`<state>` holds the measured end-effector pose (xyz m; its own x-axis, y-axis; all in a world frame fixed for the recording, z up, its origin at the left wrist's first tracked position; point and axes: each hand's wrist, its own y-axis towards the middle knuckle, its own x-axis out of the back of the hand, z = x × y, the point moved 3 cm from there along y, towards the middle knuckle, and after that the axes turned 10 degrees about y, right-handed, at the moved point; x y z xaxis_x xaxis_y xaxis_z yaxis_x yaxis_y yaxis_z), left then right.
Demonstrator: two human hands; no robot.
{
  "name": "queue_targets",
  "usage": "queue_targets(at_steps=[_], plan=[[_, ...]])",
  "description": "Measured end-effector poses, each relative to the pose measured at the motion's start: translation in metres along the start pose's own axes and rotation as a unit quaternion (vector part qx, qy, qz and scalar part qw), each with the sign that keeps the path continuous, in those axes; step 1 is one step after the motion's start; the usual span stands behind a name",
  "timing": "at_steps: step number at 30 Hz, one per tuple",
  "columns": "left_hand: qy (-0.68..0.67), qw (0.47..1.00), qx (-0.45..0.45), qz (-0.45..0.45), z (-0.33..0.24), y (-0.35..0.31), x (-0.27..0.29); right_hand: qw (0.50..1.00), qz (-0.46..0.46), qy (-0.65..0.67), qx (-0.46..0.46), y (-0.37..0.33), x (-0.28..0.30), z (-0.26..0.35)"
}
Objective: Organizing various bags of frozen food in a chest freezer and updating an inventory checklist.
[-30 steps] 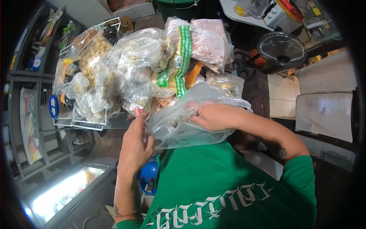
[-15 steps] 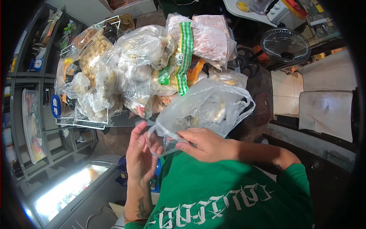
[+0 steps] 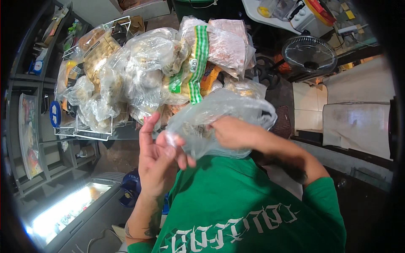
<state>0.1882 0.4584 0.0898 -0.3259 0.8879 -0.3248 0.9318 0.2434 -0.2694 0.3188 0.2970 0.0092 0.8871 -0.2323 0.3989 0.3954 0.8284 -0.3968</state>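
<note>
A translucent plastic bag lies wide-mouthed at the front of the pile, right against my body, with lumpy wrapped contents dimly visible through it. My left hand pinches the bag's left edge between thumb and fingers, its index finger pointing up. My right hand is down in the bag's mouth, fingers curled; what they hold, if anything, is hidden. Just beyond the bag lies a long package with a green-and-white checked band. Clear bags of pale food are heaped left of it.
A white wire rack holds part of the heap at left. Flat pink frozen packs lie at the back. A black fan stands at right. Grey shelves and a lit chest freezer are on my left.
My right hand has left the bag's near edge and moved forward into its mouth. The left hand has closed on the bag's left edge. The view has shifted slightly.
</note>
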Motion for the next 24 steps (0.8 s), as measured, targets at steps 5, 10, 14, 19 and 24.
queue_targets(at_steps=[5,10,14,19,24], plan=[[0.043,0.991,-0.009,0.126,-0.012,0.004,-0.013,0.997,-0.068,0.044,-0.016,0.027,0.048,-0.026],[0.078,0.990,-0.026,0.117,-0.017,0.014,-0.010,0.987,0.048,-0.148,-0.046,0.036,0.043,-0.007],[0.114,0.978,-0.016,0.176,-0.015,0.012,-0.015,0.937,-0.050,-0.307,0.161,0.058,0.003,-0.072],[0.111,0.982,-0.033,0.147,-0.016,0.005,-0.006,0.963,-0.061,-0.262,0.021,0.089,0.014,-0.096],[0.011,0.989,-0.116,0.091,-0.016,0.010,-0.009,0.979,0.006,-0.190,0.076,0.055,0.035,-0.042]])
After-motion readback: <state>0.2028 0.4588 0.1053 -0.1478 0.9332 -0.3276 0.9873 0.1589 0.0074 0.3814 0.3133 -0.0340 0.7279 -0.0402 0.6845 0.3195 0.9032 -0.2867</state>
